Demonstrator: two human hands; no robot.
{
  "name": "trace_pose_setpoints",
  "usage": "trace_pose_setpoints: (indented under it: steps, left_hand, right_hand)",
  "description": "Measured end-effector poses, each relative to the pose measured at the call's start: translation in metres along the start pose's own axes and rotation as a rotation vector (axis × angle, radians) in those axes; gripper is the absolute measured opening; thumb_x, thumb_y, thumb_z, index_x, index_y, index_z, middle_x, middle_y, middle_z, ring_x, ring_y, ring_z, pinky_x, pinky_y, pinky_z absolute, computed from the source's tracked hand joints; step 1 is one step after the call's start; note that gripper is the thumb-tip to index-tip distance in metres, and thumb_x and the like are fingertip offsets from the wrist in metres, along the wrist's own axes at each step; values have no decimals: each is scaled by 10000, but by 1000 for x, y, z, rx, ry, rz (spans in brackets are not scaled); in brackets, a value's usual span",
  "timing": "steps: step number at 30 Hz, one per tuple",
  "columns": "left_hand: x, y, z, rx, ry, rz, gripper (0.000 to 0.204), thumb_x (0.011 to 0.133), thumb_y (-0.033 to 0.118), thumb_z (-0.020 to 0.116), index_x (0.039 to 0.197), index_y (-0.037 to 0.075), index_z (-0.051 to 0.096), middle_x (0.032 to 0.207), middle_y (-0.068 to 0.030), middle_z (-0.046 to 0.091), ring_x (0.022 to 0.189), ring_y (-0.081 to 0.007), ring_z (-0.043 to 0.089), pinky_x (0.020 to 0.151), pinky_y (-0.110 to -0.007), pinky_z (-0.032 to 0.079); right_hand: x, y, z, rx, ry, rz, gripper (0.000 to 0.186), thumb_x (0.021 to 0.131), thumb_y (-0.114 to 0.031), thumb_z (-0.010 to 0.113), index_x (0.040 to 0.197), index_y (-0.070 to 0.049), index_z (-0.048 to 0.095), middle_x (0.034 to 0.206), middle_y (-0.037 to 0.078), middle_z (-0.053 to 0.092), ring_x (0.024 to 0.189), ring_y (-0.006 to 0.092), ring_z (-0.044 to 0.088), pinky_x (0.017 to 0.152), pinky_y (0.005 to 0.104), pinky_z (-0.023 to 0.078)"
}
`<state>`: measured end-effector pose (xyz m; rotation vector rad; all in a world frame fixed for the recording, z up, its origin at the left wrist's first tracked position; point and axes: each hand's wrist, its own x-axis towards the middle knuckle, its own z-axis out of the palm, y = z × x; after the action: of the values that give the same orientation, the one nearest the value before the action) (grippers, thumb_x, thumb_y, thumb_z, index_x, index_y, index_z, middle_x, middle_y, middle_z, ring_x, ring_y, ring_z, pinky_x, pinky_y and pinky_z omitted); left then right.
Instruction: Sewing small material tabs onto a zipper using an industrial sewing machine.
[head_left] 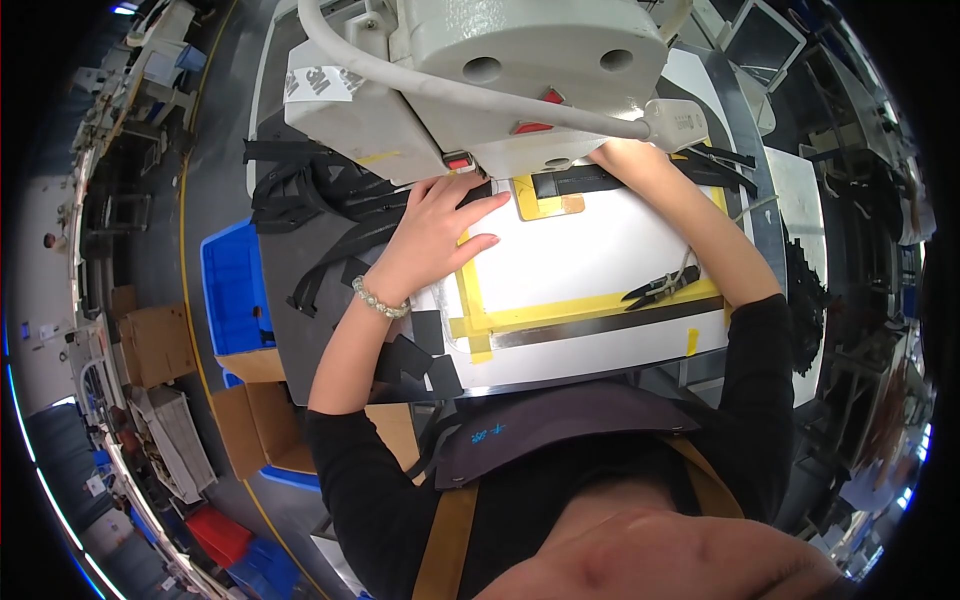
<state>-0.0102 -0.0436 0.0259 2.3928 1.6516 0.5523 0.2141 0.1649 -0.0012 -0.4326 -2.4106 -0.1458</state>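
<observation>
Black strap (580, 183) lay under the sewing machine (480, 70) head on my white table (600, 350).
My left hand (440, 225) pressed flat, fingers apart; my right hand (625, 160) held the strap down. Fingers risked the needle, I judged; snips (660, 287) and loose straps (310, 200) crowded close.

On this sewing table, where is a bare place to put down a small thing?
Free: the white plate inside the yellow tape, between the left hand and the snips. Crowded: black straps to the left, and under the machine head where the right hand works.
</observation>
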Motion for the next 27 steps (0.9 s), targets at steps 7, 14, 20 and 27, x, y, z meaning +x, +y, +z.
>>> trace_pose_setpoints:
  steps: [7, 14, 20, 27]
  left_hand:
    - [-5, -4, -4, 11, 49, -107, 458, 836, 332, 647, 1236, 120, 580, 1165, -116, 559, 1126, -279, 490, 997, -404, 328]
    - [2, -4, 1, 14, 62, -196, 427, 816, 304, 668, 1174, 83, 595, 1150, -111, 567, 1071, -269, 505, 927, -384, 355]
    - [11, 8, 4, -15, 98, -166, 412, 756, 320, 711, 1068, 69, 611, 1087, -108, 555, 1059, -284, 493, 936, -391, 349]
    - [18, 6, 14, -50, 132, -153, 330, 730, 285, 710, 954, 66, 608, 1005, -97, 554, 994, -277, 504, 890, -378, 363]
  right_hand:
    - [14, -17, -60, -64, -83, 52, 358, 754, -237, 734, 1032, -65, 589, 941, 108, 586, 852, 284, 584, 774, 392, 462]
    - [-1, -27, -90, 268, -702, 476, 347, 829, -285, 685, 993, -11, 549, 1007, 136, 618, 926, 289, 604, 803, 361, 475]
    - [-5, -29, -80, 178, -738, 355, 332, 835, -288, 679, 909, 8, 549, 978, 167, 618, 875, 308, 609, 769, 367, 476]
    - [-5, -20, -60, 607, -623, 580, 303, 885, -296, 633, 863, 3, 590, 708, 89, 594, 649, 201, 545, 640, 324, 438]
